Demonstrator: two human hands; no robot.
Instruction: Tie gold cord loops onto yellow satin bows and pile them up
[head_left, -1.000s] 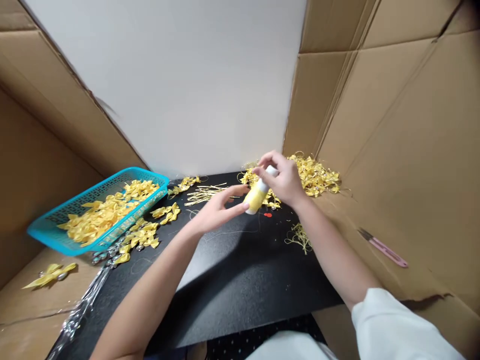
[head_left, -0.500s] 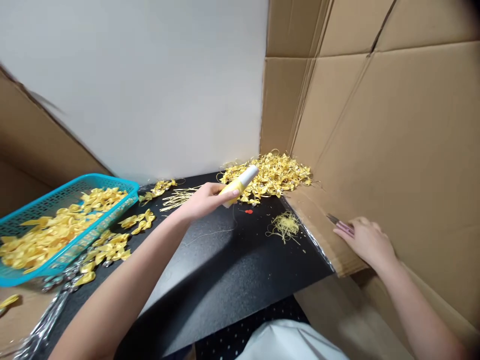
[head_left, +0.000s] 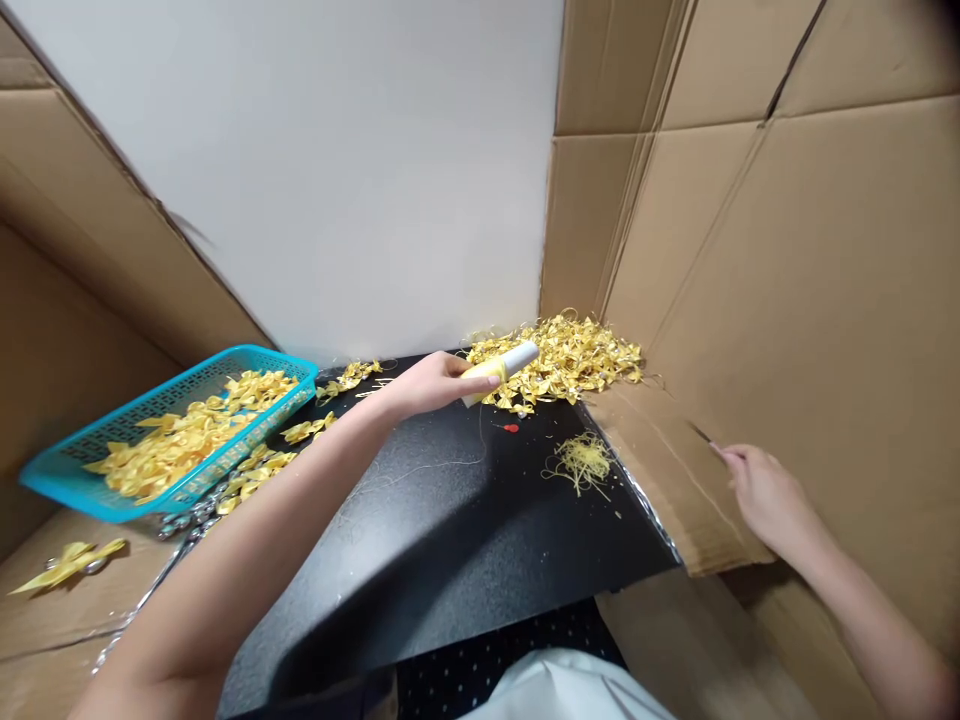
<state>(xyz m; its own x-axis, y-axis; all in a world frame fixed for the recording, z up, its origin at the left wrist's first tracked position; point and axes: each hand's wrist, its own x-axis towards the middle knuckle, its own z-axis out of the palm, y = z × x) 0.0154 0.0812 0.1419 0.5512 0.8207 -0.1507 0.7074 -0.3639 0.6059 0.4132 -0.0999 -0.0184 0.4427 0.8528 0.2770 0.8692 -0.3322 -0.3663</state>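
Note:
My left hand is closed around a thread spool, a white tube with yellow thread wound on it, held above the dark tabletop. From the spool's lower end a thin thread hangs down to the table. On the right, my right hand grips small thread snips near the cardboard wall. Their dark tip points up and left, and most of the handle is hidden by my fingers. Behind the spool lies a large heap of yellow ribbon bows. Between my hands sits a tangle of yellow thread ends.
At left stands a blue plastic basket with yellow bows inside. Loose bows lie beside it, and one bow rests on cardboard. A small red piece is on the black table. Cardboard walls the right side.
The view has swung a little left, so the scene sits further right. The spool has tipped closer to level. The snips have turned and now show edge-on. Both hands keep their hold.

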